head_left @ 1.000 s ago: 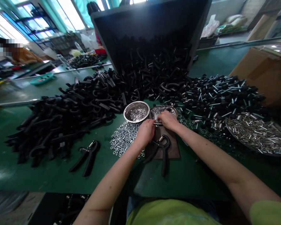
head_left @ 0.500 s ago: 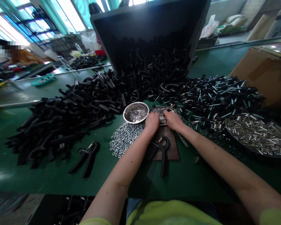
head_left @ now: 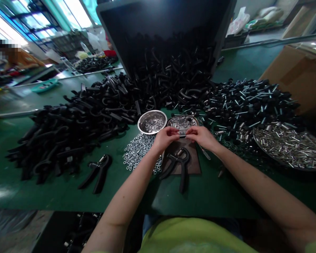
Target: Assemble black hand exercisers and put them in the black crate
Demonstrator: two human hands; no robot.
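Note:
My left hand (head_left: 165,139) and my right hand (head_left: 202,137) face each other at the near rim of a shallow metal dish (head_left: 170,123) of small rings and metal bits. Fingers and thumb are pinched together on both; what they hold is too small to make out. Just below them a black hand grip trainer (head_left: 183,172) with a coil spring lies partly on a brown board (head_left: 195,162). To the left stands a steel bowl (head_left: 139,127) with small metal parts, above a heap of hex nuts (head_left: 137,151).
Another grip trainer (head_left: 101,175) lies to the left. Black handle parts (head_left: 81,130) spread from a tipped grey bin (head_left: 113,38). On the right are black-headed bolts (head_left: 247,102), a wide dish of metal pins (head_left: 289,147) and a cardboard box (head_left: 300,77). A person (head_left: 26,58) sits far left.
Both hands have drawn back from inside the dish to its near rim, fingers now in front of it. The view has shifted slightly; the grip trainers lie as before.

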